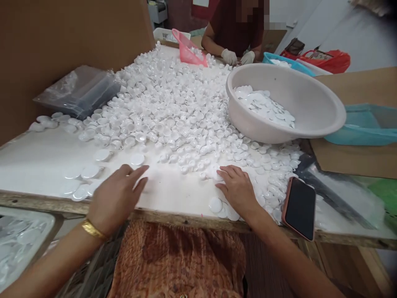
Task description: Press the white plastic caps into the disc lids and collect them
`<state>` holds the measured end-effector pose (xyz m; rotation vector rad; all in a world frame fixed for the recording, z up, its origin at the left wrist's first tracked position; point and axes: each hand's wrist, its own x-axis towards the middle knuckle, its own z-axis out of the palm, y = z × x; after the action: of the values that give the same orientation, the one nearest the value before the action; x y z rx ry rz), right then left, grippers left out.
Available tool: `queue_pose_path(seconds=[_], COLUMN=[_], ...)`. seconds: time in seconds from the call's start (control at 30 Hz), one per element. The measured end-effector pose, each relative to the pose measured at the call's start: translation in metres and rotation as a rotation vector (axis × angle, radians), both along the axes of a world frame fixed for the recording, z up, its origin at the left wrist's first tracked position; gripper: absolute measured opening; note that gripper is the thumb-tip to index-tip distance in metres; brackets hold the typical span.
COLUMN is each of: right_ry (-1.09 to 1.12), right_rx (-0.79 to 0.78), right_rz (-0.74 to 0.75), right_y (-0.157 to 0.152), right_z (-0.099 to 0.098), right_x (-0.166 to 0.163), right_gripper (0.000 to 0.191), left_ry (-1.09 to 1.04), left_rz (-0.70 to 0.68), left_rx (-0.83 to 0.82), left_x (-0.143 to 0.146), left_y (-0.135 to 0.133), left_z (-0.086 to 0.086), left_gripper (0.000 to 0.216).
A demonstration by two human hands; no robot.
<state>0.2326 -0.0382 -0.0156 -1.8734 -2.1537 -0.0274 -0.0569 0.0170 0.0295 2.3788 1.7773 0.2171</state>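
The fingers (141,170) of the person's left hand (113,200) are parted with nothing between them, beside white discs (91,171) near the front of a pale counter (169,188); the right hand (237,188) reaches down to small white cup-like pieces (173,107), and whether it grips one cannot be told. These pieces spread back from there in a broad heap, with more discs just below the right hand and a phone (300,209) to its right. Farther out stand a large pale basin (313,107) of white discs, a pink scoop (186,51) and a co-worker's gloved hands (229,56).
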Motion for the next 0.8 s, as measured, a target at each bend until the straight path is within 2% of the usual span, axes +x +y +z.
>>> queue_pose_path(seconds=[0.03,0.1,0.17,0.23,0.33,0.43,0.53,0.7,0.8], right_ry=[-0.028,-0.035,0.051,0.268,0.767,1.151,1.342,1.407,1.396], right_rx=[0.006,0.046,0.100,0.088,-0.110,-0.317,-0.467,-0.597,-0.619], right_rz=[0.020,0.045,0.013,-0.066,-0.194,-0.290,-0.301,-0.307,-0.343], right_y=[0.002,0.005,0.005,0.004,0.003,0.006,0.009,0.009,0.013], right_z=[-0.002,-0.004,-0.001,0.004,0.011,0.009,0.003,-0.004,-0.004], right_x=[0.006,0.012,0.012,0.007,-0.006,-0.023,-0.037,-0.048,-0.050], right_gripper=[0.023,0.018,0.017,0.019,0.021,0.021,0.022,0.025,0.022], left_ry=[-0.039,-0.175,-0.239,-0.235,-0.173,-0.141,-0.244,-0.585,-0.677], left_rz=[-0.036,-0.139,-0.228,-0.280,-0.340,-0.357,-0.306,-0.206,-0.129], left_rx=[0.006,-0.091,-0.144,-0.131,-0.134,-0.173,-0.256,-0.544,-0.676], left_x=[0.009,0.034,0.062,0.086,0.108,0.109,0.096,0.080,0.084], left_y=[-0.004,-0.008,-0.007,-0.002,0.006,0.004,-0.003,-0.008,-0.004], left_z=[-0.001,-0.008,-0.018,-0.028,-0.034,-0.035,-0.035,-0.035,-0.034], left_gripper=[0.038,0.034,0.031,0.032,0.031,0.024,0.024,0.031,0.028])
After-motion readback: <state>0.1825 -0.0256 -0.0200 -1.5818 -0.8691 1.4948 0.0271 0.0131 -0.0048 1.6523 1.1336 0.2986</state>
